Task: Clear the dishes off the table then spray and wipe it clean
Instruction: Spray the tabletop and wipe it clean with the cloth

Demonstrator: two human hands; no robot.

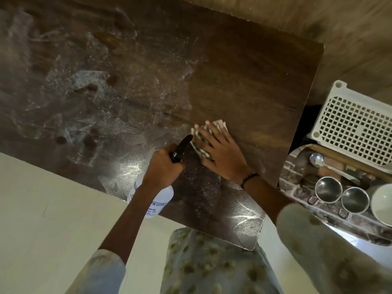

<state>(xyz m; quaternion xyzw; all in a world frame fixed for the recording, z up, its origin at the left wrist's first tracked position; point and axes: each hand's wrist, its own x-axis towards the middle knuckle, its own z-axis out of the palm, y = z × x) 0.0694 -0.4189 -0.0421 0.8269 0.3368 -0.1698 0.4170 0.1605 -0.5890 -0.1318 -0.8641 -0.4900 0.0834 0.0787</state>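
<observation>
Table, near edge, left to right: your left hand grasping the spray bottle, black nozzle up; your right hand, fingers straight, pressing the folded cloth flat; off the right edge, tray holding spoon, two steel cups, bowl

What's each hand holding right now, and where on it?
The left hand grips the spray bottle round its neck, below the black nozzle. The right hand grips nothing: its straight fingers press the cloth flat on the table.
</observation>
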